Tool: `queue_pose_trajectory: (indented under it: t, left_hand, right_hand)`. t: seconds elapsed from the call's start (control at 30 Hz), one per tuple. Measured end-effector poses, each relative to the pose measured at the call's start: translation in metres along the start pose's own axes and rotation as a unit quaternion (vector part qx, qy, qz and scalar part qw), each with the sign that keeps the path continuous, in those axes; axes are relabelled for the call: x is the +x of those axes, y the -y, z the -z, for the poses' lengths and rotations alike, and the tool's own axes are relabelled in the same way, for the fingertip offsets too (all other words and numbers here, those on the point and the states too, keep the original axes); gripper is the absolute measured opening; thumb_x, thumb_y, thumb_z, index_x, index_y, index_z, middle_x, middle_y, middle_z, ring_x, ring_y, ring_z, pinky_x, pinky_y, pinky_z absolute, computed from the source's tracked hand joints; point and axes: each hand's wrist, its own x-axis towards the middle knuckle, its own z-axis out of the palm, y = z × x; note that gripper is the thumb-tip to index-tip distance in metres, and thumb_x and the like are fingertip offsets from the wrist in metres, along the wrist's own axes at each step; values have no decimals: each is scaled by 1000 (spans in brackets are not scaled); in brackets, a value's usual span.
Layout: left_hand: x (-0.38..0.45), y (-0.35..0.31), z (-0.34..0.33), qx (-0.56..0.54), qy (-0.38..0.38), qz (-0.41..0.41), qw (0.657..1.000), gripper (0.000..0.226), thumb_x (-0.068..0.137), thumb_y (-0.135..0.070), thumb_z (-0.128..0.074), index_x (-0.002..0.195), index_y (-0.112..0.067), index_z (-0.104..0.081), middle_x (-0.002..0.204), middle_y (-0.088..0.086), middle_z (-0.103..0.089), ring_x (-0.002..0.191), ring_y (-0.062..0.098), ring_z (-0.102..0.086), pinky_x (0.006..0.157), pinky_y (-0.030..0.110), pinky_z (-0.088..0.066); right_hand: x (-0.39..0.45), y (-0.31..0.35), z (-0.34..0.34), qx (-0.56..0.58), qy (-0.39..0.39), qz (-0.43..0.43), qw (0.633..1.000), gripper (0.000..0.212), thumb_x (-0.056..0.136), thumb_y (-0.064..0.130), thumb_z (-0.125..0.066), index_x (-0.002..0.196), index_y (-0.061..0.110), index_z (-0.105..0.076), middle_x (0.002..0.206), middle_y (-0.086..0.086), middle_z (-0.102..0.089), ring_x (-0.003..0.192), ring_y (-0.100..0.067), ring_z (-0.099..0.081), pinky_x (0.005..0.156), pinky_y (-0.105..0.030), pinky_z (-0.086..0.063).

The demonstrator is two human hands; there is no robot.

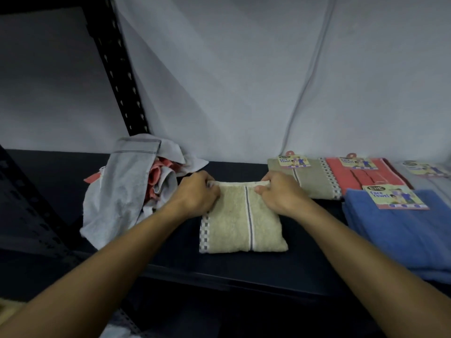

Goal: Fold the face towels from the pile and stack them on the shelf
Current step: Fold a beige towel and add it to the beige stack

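- Wall (244, 69): pale grey, fills the upper frame behind everything; a thin cord (310, 69) runs down it.
- Shelf (244, 267): dark flat board, carries all the towels. Black slotted upright (117, 67) stands at its back left.
- Blue towel (400, 235): folded, right front of shelf, "Face Towel" card (394, 197) lying on its far edge.
- Pile (127, 186): loose heap at shelf left, mostly grey cloth with coral pieces showing inside; its edge lies just beside the left hand.
- Beige towel (234, 223): folded flat at shelf centre, between the pile and the folded ones. Checked band along its left edge, dark stripe running front to back right of centre. Far edge is held by both hands.
- Coral towel (361, 176): folded, back right, card on top, just beside the second beige towel.
- Second beige towel (314, 184): folded, behind and right of the right hand, card at its far edge, checked band on its right side.
- Grey towel (429, 176): far right edge, partly cut off, card on it.
- Left hand (197, 191): grip curled, pinching the beige towel's far left corner.
- Right hand (280, 189): grip curled, pinching the far right corner, thumb on top of the cloth.
- Both forearms reach in from the bottom corners.
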Motion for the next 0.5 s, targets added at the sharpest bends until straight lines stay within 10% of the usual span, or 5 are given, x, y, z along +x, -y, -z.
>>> queue_pose_trajectory:
  t: [0.5]
  left_hand:
    - [26,14,-24,104,44,28,993,26,97,-32,-47,107,-15,-63,109,4,-68,98,22,-62,84,33,-50]
  right_hand:
    - [12,-7,-25,-124,-15,47,991,19,100,24,-49,112,10,-55,107,-6,-60,89,-21,-57,68,-31,-44]
